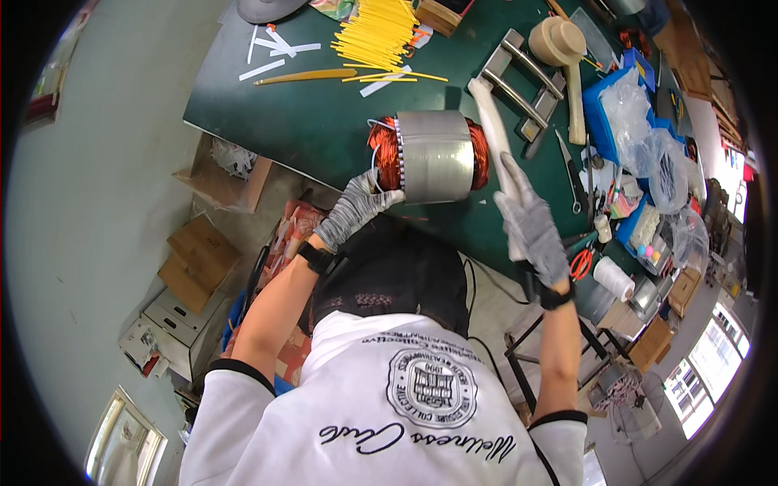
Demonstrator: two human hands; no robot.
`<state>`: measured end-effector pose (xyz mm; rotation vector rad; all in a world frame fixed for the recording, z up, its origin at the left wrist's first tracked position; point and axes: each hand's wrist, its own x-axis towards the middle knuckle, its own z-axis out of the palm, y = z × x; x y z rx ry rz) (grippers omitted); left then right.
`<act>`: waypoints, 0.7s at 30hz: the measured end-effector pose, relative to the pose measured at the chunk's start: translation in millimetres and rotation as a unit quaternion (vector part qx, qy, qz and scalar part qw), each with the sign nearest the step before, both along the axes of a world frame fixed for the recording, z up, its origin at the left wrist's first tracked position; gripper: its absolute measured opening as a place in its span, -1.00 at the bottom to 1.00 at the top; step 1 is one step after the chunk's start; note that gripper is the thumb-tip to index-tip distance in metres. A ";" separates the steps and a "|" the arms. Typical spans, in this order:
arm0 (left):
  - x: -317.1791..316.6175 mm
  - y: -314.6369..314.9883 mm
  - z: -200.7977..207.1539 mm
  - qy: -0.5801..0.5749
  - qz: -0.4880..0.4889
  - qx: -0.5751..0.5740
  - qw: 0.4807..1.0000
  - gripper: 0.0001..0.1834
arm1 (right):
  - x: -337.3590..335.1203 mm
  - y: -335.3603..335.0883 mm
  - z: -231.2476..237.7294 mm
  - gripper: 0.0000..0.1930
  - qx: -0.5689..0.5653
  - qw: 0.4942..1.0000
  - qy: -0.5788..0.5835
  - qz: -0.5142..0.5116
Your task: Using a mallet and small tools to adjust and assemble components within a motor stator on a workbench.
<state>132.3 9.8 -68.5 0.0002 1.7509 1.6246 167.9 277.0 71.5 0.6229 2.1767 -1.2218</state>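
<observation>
A motor stator (438, 158), a grey metal cylinder with red-orange copper windings bulging from both ends, lies on its side near the green table's front edge. My left hand (362, 206), in a grey knit glove, grips its lower left end, the thumb along the rim and the fingers at the windings. My right hand (531, 223), gloved alike, holds a long pale stick (492, 121) just right of the stator, its fingers stretched along it. The stick stands close to the right windings; whether it touches them I cannot tell.
Behind lie yellow strips (377, 36), white strips (275, 49) and a flat yellow-brown stick (304, 77). To the right are a metal frame with bars (523, 89), a mallet (563, 49), scissors (571, 170), red-handled scissors (581, 263), blue bins (596, 121) and a thread spool (613, 279).
</observation>
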 end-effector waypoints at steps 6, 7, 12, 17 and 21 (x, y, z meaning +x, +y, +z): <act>-6.3 0.0 12.6 0.016 -0.004 -0.022 1.000 -0.68 | 21.5 -44.3 -34.6 -0.35 0.378 0.842 0.337 0.186; -10.8 0.9 17.8 0.024 -0.008 -0.011 1.000 -0.69 | 18.2 -34.5 -36.0 -0.36 0.274 0.918 0.254 0.130; -18.3 -7.6 0.6 -0.008 0.025 0.030 0.999 -0.69 | 5.4 -24.6 -17.2 -0.42 0.254 0.812 0.524 0.045; -41.2 -5.0 -3.0 -0.031 -0.027 -0.001 0.999 -0.64 | -1.7 -24.3 -44.8 -0.47 0.229 0.949 0.175 0.130; -61.4 -20.8 28.1 0.013 -0.144 0.015 0.989 -0.61 | 5.2 -7.1 -38.8 -0.40 0.379 0.750 0.513 0.175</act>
